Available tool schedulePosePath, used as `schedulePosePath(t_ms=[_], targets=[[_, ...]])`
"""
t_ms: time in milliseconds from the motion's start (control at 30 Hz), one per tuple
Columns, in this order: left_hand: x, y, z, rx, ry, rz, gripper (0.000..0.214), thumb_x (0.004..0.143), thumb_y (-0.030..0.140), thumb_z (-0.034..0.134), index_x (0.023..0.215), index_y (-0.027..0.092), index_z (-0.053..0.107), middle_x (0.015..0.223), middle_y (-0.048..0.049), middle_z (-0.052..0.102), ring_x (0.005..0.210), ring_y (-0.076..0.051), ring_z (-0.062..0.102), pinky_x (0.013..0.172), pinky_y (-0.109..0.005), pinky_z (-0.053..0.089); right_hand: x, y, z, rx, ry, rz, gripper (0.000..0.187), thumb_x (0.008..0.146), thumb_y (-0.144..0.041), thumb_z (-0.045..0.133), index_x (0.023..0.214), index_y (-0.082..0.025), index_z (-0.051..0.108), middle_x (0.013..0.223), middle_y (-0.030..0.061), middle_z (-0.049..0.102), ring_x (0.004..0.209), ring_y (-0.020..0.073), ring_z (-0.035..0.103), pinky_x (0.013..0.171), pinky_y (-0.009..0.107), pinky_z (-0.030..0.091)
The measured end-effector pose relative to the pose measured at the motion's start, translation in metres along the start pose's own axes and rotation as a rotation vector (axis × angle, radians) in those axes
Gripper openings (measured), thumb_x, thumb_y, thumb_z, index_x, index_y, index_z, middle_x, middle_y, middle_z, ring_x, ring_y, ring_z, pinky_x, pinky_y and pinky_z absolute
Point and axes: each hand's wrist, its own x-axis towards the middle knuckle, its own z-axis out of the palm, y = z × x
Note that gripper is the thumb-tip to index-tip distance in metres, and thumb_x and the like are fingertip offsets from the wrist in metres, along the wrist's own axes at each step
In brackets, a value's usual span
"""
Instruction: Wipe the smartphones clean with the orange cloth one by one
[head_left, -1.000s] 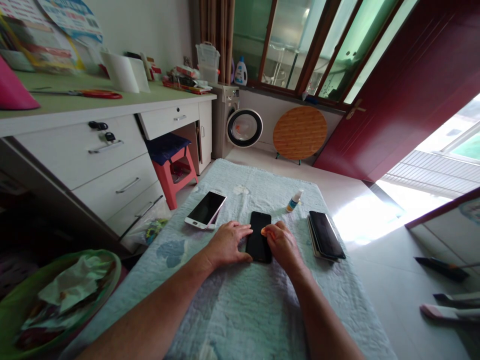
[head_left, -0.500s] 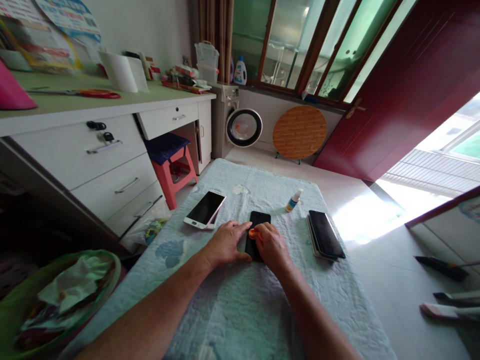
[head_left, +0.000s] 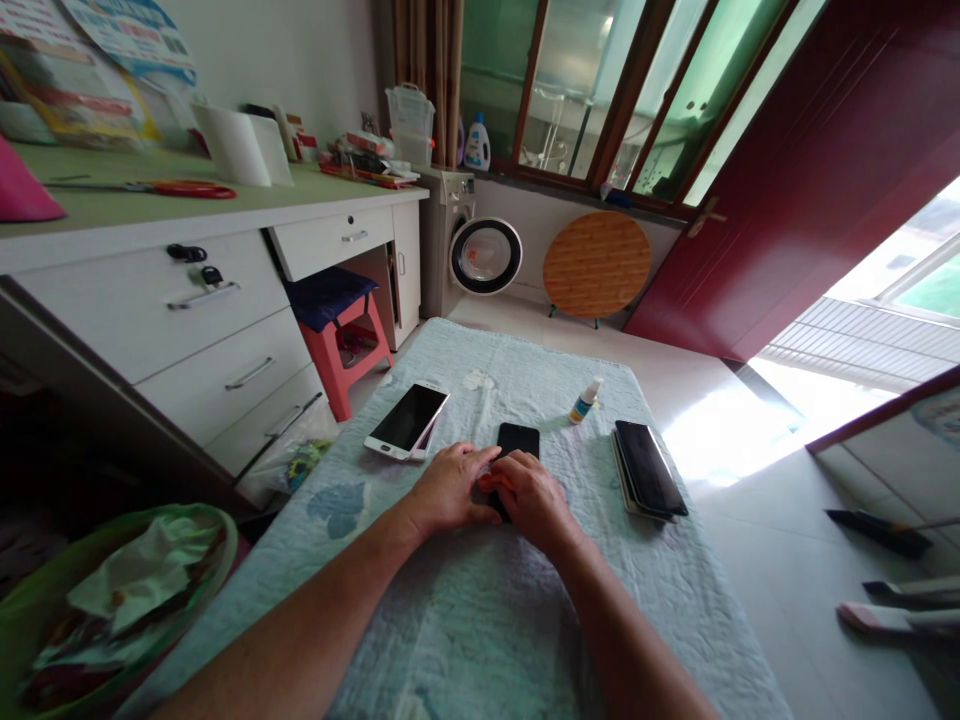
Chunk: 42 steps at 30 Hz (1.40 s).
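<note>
Middle phone (head_left: 519,438): lower part mostly hidden by right hand (head_left: 532,495) | orange item (head_left: 491,482): mostly covered | bottle label (head_left: 580,409): too small to read | bin (head_left: 227,545): cropped left

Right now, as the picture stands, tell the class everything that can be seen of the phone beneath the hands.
The phone is a black slab with rounded corners and a smooth, glass-like face, apparently an unlit screen. It lies flat on the quilt, lengthwise away from the person. The left hand touches its left edge; the right hand, gripping what looks like an orange cloth, covers much of its middle and near end. Details there cannot be seen.
</note>
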Motion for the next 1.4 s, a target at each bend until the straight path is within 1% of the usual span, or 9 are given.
schedulePosePath(t_ms=[333,467,700,800,900,1100,1200,1267,1400], targets=[[0.000,0.000,0.002,0.017,0.014,-0.001,0.097,0.054,0.052,0.085,0.138,0.018,0.049,0.125,-0.0152,0.058,0.115,-0.030,0.055,0.101,-0.039,0.042,0.004,0.021,-0.001,-0.029,0.170,0.144,0.010,0.086,-0.015,0.051,0.084,-0.020,0.059,0.084,0.0011,0.056,0.079,0.0145,0.054,0.073,0.024,0.039],[-0.001,-0.001,0.003,0.017,0.019,-0.002,0.096,0.054,0.053,0.084,0.137,0.019,0.049,0.125,-0.0148,0.058,0.116,-0.031,0.054,0.101,-0.039,0.042,0.003,0.028,-0.004,-0.083,0.190,0.201,0.009,0.084,-0.016,0.050,0.083,-0.020,0.058,0.082,0.0005,0.055,0.075,0.0146,0.053,0.069,0.024,0.037],[-0.001,0.000,0.000,0.002,0.008,0.000,0.093,0.056,0.054,0.082,0.136,0.019,0.051,0.125,-0.0147,0.059,0.115,-0.031,0.055,0.101,-0.040,0.042,0.000,0.034,-0.008,-0.119,0.207,0.249,0.012,0.080,-0.013,0.048,0.082,-0.020,0.058,0.081,0.0007,0.056,0.074,0.0142,0.053,0.067,0.024,0.036],[0.000,0.000,0.000,-0.020,0.007,0.014,0.091,0.057,0.054,0.082,0.135,0.020,0.051,0.127,-0.0126,0.061,0.117,-0.031,0.053,0.102,-0.041,0.041,-0.002,0.034,-0.014,-0.115,0.148,0.256,0.013,0.079,-0.010,0.049,0.081,-0.019,0.059,0.080,0.0008,0.055,0.073,0.0134,0.052,0.067,0.023,0.036],[0.000,0.000,0.000,-0.031,-0.009,0.040,0.086,0.059,0.052,0.082,0.133,0.020,0.054,0.132,-0.0100,0.060,0.121,-0.031,0.050,0.104,-0.041,0.039,-0.006,0.030,-0.024,-0.093,0.050,0.238,0.012,0.078,-0.010,0.052,0.078,-0.018,0.062,0.079,0.0008,0.055,0.073,0.0126,0.053,0.067,0.023,0.036],[0.000,-0.001,0.000,-0.016,-0.023,0.054,0.077,0.060,0.046,0.082,0.130,0.022,0.057,0.138,-0.0060,0.056,0.122,-0.030,0.048,0.105,-0.041,0.037,-0.016,0.017,-0.048,-0.030,-0.152,0.193,0.013,0.083,-0.021,0.058,0.074,-0.018,0.067,0.076,0.0012,0.057,0.070,0.0121,0.054,0.067,0.023,0.036],[0.000,-0.001,0.001,-0.014,-0.019,0.054,0.076,0.061,0.045,0.082,0.130,0.023,0.057,0.138,-0.0054,0.056,0.122,-0.029,0.048,0.105,-0.041,0.037,-0.019,0.012,-0.054,-0.019,-0.240,0.184,0.013,0.079,-0.013,0.057,0.074,-0.019,0.068,0.077,0.0012,0.060,0.068,0.0113,0.054,0.065,0.022,0.036],[0.000,-0.001,0.001,-0.011,-0.020,0.052,0.076,0.061,0.045,0.082,0.130,0.023,0.058,0.138,-0.0053,0.056,0.121,-0.029,0.048,0.105,-0.041,0.037,-0.020,0.011,-0.056,-0.018,-0.283,0.170,0.017,0.075,-0.008,0.055,0.074,-0.019,0.068,0.078,0.0008,0.060,0.067,0.0106,0.053,0.064,0.021,0.035],[0.000,-0.001,0.001,-0.002,-0.018,0.051,0.077,0.061,0.044,0.082,0.130,0.021,0.058,0.138,-0.0055,0.056,0.121,-0.029,0.048,0.105,-0.040,0.037,-0.021,0.010,-0.055,-0.022,-0.321,0.140,0.021,0.073,-0.005,0.052,0.073,-0.019,0.069,0.077,0.0005,0.060,0.067,0.0104,0.052,0.064,0.021,0.035]])
